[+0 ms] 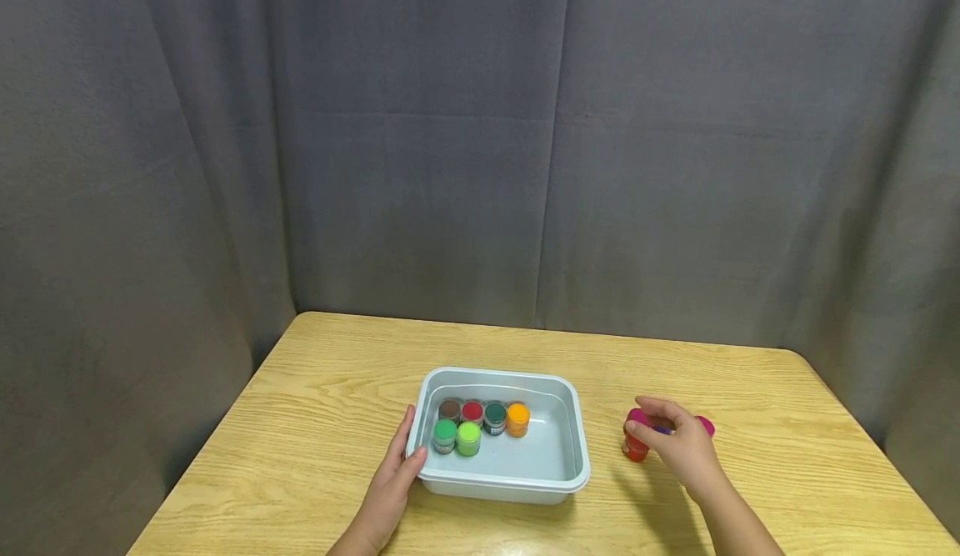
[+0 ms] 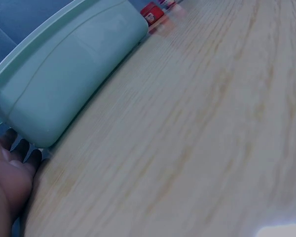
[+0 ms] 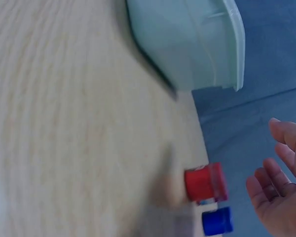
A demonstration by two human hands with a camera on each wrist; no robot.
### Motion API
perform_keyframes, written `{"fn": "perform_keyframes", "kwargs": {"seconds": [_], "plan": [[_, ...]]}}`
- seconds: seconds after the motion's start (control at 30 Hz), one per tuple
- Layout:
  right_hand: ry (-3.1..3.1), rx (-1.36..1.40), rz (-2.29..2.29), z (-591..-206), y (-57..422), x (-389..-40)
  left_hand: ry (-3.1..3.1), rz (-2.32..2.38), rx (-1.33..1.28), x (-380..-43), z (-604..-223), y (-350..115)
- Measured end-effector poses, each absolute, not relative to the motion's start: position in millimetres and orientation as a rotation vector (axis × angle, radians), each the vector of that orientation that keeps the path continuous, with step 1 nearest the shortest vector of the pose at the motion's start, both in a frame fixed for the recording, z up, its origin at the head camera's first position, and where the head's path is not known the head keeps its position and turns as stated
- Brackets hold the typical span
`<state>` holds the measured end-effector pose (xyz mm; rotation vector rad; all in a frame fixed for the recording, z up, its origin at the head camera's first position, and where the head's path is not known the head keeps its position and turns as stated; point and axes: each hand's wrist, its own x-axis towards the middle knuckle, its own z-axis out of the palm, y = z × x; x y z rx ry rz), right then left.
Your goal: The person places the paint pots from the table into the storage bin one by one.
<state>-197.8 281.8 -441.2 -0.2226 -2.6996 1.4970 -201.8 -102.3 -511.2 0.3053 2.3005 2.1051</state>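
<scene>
My left hand (image 1: 390, 481) grips the left end of a pale grey-blue plastic tub (image 1: 495, 491), thumb at the rim and fingers along its outer wall. Inside the tub stand several small paint pots, among them an orange pot (image 1: 517, 419), a light green pot (image 1: 468, 439) and a brown-lidded pot (image 1: 449, 410). To the tub's right, my right hand (image 1: 682, 448) hovers over more pots with fingers parted and nothing between them. Below it are a red pot (image 3: 200, 183) and a blue pot (image 3: 216, 222). A magenta lid (image 1: 705, 424) shows partly behind that hand.
A wooden table (image 1: 330, 423) carries everything. Grey curtains (image 1: 420, 206) hang behind it and at both sides. The tub's raised rim (image 1: 517, 374) stands between the pots inside and those on the right.
</scene>
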Motion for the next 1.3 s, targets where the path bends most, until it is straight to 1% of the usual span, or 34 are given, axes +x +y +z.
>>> {"fn": "perform_keyframes", "kwargs": {"seconds": [0.4,0.67,1.3], "plan": [[-2.723,-0.278,1.434,-471.7,298.3,-197.4,2.305,2.108,0.300,-201.6,-512.0,-102.0],[-2.706,-0.301,1.439,-487.1,298.9,-201.2,2.306,2.114,0.301,-201.4,-512.2,-101.9],[-2.683,-0.304,1.416,-493.8,294.4,-203.0,2.311,2.098,0.322,-201.3,-510.6,-102.6]]}}
